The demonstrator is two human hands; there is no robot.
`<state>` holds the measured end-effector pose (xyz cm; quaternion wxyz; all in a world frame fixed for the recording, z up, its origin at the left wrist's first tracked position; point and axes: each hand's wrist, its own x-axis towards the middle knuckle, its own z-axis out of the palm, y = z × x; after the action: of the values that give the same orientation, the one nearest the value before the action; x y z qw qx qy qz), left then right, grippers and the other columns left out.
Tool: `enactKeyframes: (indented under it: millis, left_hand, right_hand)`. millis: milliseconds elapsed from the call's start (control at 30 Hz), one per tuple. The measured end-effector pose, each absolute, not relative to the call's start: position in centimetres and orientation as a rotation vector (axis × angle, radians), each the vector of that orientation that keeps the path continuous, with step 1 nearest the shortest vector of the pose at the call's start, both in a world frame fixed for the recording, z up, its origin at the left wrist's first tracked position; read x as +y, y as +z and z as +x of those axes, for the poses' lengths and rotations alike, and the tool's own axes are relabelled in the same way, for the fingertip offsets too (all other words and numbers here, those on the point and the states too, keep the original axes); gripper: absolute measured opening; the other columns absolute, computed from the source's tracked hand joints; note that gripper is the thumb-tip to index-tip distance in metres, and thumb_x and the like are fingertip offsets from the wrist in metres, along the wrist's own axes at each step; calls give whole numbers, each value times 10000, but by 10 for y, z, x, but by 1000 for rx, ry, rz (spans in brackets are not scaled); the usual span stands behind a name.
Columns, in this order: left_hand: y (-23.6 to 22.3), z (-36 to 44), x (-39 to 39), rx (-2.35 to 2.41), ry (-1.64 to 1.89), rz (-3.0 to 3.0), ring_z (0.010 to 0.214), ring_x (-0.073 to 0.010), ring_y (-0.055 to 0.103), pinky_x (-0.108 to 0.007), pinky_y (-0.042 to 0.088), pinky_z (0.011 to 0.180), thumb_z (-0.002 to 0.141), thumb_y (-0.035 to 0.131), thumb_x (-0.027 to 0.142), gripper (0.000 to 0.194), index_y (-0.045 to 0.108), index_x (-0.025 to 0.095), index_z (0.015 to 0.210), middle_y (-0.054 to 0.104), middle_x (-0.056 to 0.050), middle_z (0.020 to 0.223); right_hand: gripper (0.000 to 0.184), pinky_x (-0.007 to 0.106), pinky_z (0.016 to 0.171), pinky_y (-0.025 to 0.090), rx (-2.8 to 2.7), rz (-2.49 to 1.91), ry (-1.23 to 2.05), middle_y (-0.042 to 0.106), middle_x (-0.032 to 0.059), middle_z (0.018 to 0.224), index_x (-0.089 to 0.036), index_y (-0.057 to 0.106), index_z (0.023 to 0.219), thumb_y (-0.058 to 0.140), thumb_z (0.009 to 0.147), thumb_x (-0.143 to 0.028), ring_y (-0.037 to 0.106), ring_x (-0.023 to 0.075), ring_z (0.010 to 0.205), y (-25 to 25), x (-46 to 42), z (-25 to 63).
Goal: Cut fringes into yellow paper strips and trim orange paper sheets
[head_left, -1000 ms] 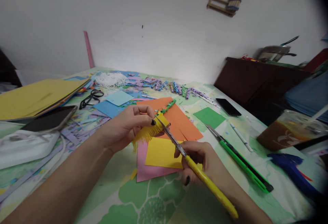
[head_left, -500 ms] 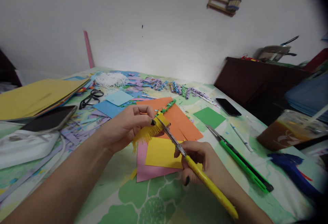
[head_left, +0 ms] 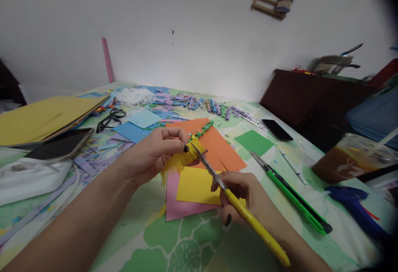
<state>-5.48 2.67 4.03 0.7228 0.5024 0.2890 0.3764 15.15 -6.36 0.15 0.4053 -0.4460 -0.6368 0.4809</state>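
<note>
Between the thumb and fingers of my left hand (head_left: 164, 149) is a yellow paper strip (head_left: 178, 160), its lower edge cut into a fine fringe. My right hand (head_left: 242, 193) is closed on yellow-handled scissors (head_left: 248, 218), whose blades lie across the right end of the strip. Under and behind the hands are an orange paper sheet (head_left: 226, 151), a yellow paper square (head_left: 195, 187) and a pink paper sheet (head_left: 183, 214). A green curled paper piece (head_left: 204, 129) shows just beyond my left fingers.
To the right lie a green box cutter (head_left: 298, 199) with its blade out, a phone (head_left: 277, 129), a drink cup (head_left: 342, 160) and a blue-handled tool (head_left: 354, 205). Glasses (head_left: 110, 119), another phone (head_left: 60, 143) and paper scraps (head_left: 90, 156) are on the left.
Almost nothing differs. My right thumb and the scissor handles have shifted very slightly; the left hand and the fringed strip stay in place.
</note>
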Motion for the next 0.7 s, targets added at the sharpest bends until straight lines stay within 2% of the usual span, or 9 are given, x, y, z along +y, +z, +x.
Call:
enactKeyframes:
  millis: [367,533,700]
  left_hand:
    - [42,-53,27,622,836,1074,666,-210,684,-340,534,704,611,713,137,129,589,164,590,653,-30,587]
    - [39,-54,28,665,848,1138,620,-173,657,-302,523,666,635,720,143,124,600,166,617,663,-30,611]
    - [37,-54,30,693,840,1170,628,-171,668,-261,512,615,638,748,151,140,609,167,639,684,-36,624]
  right_hand:
    - [408,226,444,293,-1628,-1168,1220,519,-24,553,-170,561,722,820,626,-471,440,106,487,-3,-63,154]
    - [407,219,437,284,-1610,-1126,1232,516,-33,554,-165,561,728,820,629,-463,435,97,486,-2,-62,153]
    - [403,216,451,325,-1538,-1044,1335,518,-32,573,-158,585,751,827,627,-455,450,94,491,1,-61,151]
